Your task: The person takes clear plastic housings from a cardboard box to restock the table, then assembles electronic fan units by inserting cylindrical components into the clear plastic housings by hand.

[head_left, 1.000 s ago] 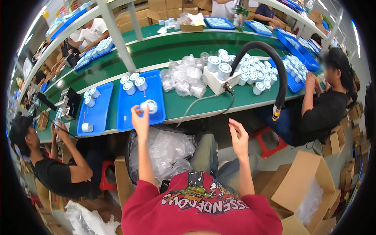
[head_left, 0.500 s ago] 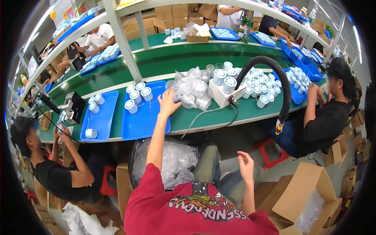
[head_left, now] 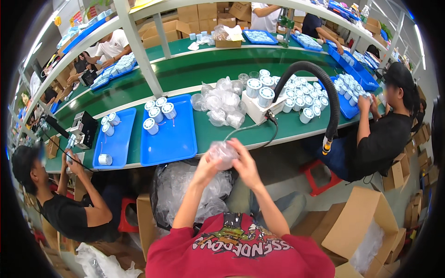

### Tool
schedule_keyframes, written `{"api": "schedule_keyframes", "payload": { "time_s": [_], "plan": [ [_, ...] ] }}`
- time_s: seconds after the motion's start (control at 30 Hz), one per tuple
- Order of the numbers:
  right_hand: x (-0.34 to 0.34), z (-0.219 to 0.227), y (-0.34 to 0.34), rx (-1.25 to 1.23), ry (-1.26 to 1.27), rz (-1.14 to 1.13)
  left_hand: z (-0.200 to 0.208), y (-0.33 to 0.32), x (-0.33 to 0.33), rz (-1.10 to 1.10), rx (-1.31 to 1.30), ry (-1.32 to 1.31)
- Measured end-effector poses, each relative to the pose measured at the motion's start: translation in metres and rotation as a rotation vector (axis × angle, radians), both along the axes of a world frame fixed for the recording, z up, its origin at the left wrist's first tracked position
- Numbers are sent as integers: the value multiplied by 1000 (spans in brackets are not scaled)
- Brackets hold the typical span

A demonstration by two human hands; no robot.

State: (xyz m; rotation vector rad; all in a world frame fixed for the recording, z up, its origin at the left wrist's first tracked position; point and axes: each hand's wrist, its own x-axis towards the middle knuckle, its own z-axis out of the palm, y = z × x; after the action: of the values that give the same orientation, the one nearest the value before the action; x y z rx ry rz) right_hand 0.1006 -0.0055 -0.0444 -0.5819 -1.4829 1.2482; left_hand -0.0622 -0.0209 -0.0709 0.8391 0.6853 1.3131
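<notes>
Left-hand grip and right-hand grip around one clear plastic piece, white lettering across the red shirt

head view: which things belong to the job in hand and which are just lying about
Likely job:
clear bundle between left hand and right hand
clear plastic pile
pale blue cylinders

Apparently lying about:
crumpled white plastic
open carton

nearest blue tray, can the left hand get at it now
Likely yes: the nearest blue tray lies close to the left hand with nothing visible between them, though that hand and the right hand hold clear plastic.
</notes>
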Motion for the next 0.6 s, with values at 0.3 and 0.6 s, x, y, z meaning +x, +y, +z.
{"api": "schedule_keyframes", "payload": {
  "time_s": [0.3,0.6],
  "plan": [
    [-74,-12,-14,-121,-113,143,-55,-69,-3,-117,-357,-797],
    [-90,-1,-19,174,-224,389,-84,-80,-47,-87,-282,-959]
  ]
}}
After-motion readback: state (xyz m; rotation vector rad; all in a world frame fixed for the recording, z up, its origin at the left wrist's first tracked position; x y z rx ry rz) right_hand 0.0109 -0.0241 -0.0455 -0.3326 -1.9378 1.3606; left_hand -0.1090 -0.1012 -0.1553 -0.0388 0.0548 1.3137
